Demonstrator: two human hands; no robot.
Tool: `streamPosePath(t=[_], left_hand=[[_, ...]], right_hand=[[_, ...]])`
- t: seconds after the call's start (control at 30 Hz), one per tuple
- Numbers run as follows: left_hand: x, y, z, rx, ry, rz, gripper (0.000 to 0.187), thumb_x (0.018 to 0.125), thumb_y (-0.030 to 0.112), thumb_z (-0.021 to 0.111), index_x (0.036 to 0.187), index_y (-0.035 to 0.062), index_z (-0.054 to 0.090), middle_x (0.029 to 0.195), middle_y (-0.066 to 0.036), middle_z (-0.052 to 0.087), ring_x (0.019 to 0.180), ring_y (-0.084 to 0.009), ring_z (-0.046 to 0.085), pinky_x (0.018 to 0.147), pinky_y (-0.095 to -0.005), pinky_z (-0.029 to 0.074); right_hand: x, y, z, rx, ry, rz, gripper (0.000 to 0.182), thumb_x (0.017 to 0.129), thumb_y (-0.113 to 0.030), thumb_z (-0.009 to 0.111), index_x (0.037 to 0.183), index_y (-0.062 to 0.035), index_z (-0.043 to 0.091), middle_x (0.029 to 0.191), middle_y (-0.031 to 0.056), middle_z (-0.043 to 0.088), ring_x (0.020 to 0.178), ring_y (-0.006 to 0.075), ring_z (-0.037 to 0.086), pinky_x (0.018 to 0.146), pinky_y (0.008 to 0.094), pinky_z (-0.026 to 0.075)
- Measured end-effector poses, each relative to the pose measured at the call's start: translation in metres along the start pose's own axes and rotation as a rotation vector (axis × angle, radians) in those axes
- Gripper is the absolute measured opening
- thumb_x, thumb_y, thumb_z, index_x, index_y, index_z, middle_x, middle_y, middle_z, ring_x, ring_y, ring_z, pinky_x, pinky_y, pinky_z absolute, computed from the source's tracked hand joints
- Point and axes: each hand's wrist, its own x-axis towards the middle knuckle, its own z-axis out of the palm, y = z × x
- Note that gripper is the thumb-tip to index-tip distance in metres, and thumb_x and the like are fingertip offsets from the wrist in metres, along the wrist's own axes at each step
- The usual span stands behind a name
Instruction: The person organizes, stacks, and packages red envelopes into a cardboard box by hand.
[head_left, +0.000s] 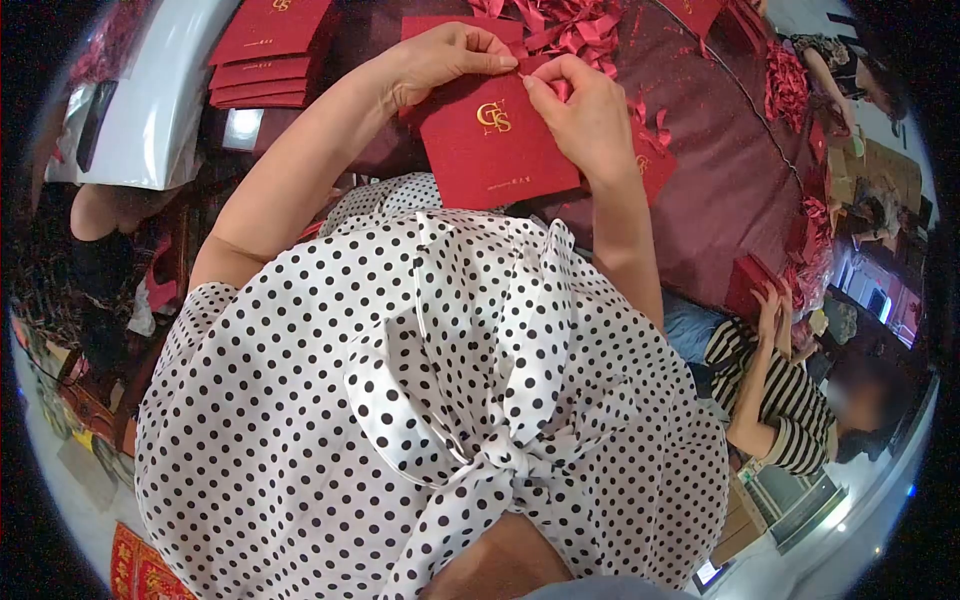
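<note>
A flat red packet with gold letters (463, 150) lies in front of me on the dark red table cover. At its top edge the fingertips of both hands almost meet. My left hand (455, 58) is closed in a pinch there, with little of what it grips showing. My right hand (590, 115) pinches too, and a bit of red ribbon (561, 89) shows between its fingers. Another red packet (655, 172) lies partly under my right wrist. Behind my left hand is a further red piece, mostly covered.
A stack of red packets (262, 72) stands at the upper left. Loose red ribbons (575, 30) lie in a heap beyond my hands. To the right a co-worker in a striped top (765, 385) holds a red packet (748, 282). A white chair (160, 95) is at the left.
</note>
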Motion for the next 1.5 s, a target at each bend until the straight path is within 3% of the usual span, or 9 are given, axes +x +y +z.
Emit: streamPosePath(t=[0.3,0.5,0.8,0.9,0.97,1.1,1.17,1.23,1.5], left_hand=[[0.004,-0.012,0.012,0.234,0.095,0.297,0.010,0.085,0.014,0.061,0.083,0.0045,0.058,0.071,0.005,0.054,0.066,-0.0030,0.048,0.059,-0.0186,0.039],[-0.012,0.009,0.010,0.090,0.211,0.102,0.015,0.089,0.017,0.055,0.091,0.0025,0.059,0.079,0.004,0.056,0.071,-0.0030,0.049,0.064,-0.0195,0.040],[0.001,0.011,-0.016,0.114,-0.332,-0.037,0.009,0.087,0.009,0.055,0.092,0.0026,0.058,0.083,0.004,0.059,0.078,-0.0050,0.054,0.072,-0.0204,0.044],[0.002,0.009,-0.008,0.694,-0.159,0.394,0.013,0.086,0.012,0.055,0.088,-0.0004,0.057,0.076,-0.002,0.061,0.070,-0.0126,0.057,0.064,-0.0308,0.046],[0.000,0.021,-0.016,0.978,0.090,0.341,0.013,0.086,0.012,0.055,0.086,-0.0001,0.058,0.070,-0.006,0.059,0.068,-0.0133,0.056,0.063,-0.0307,0.044],[0.005,-0.002,-0.046,0.855,0.224,0.396,0.017,0.091,0.017,0.052,0.098,0.0018,0.056,0.083,-0.005,0.060,0.079,-0.0101,0.054,0.071,-0.0258,0.044],[-0.007,0.002,-0.012,0.412,0.283,0.499,0.029,0.094,0.021,0.048,0.118,0.0040,0.047,0.095,-0.004,0.058,0.088,-0.0104,0.052,0.078,-0.0247,0.043],[-0.012,-0.002,0.005,0.243,0.272,0.597,0.018,0.088,0.019,0.055,0.088,0.0017,0.060,0.078,-0.002,0.059,0.075,-0.0092,0.055,0.063,-0.0265,0.043],[-0.028,-0.003,-0.015,0.825,0.017,0.487,0.027,0.083,0.024,0.061,0.072,0.0049,0.046,0.073,0.001,0.044,0.083,-0.0115,0.042,0.076,-0.0251,0.034]], right_hand=[[0.013,-0.012,0.003,-0.480,-0.045,-0.419,0.009,0.078,-0.009,0.055,0.080,-0.0010,0.058,0.071,0.0161,0.062,0.070,0.0333,0.062,0.065,0.0418,0.050],[0.019,-0.005,-0.005,0.031,-0.182,-0.118,0.020,0.078,-0.019,0.063,0.090,-0.0039,0.060,0.077,0.0145,0.064,0.074,0.0294,0.064,0.066,0.0394,0.050],[0.020,-0.004,-0.015,0.024,-0.243,-0.145,0.026,0.077,-0.026,0.067,0.094,-0.0082,0.058,0.078,0.0122,0.065,0.074,0.0290,0.064,0.067,0.0381,0.048],[0.020,0.002,-0.023,-0.007,-0.302,-0.184,0.026,0.076,-0.028,0.068,0.089,-0.0078,0.057,0.074,0.0113,0.064,0.070,0.0287,0.063,0.063,0.0389,0.048],[0.020,0.016,-0.025,-0.072,-0.315,-0.071,0.028,0.075,-0.030,0.068,0.086,-0.0072,0.056,0.070,0.0107,0.062,0.066,0.0289,0.062,0.059,0.0389,0.046],[0.011,0.034,-0.024,0.088,-0.324,0.007,0.023,0.078,-0.020,0.069,0.085,-0.0044,0.053,0.057,-0.0031,0.046,0.053,0.0036,0.040,0.049,0.0224,0.033],[0.009,0.049,-0.012,0.202,-0.330,0.020,0.023,0.078,-0.019,0.069,0.084,-0.0041,0.053,0.058,-0.0045,0.047,0.054,0.0026,0.039,0.050,0.0215,0.033],[0.008,0.055,-0.007,0.311,-0.329,0.027,0.023,0.079,-0.019,0.069,0.084,-0.0038,0.053,0.059,-0.0058,0.048,0.055,0.0016,0.039,0.050,0.0206,0.032],[-0.026,0.063,-0.028,0.469,-0.270,0.158,0.044,0.075,-0.015,0.072,0.109,-0.0029,0.046,0.071,0.0014,0.057,0.066,0.0066,0.049,0.058,0.0229,0.039]])
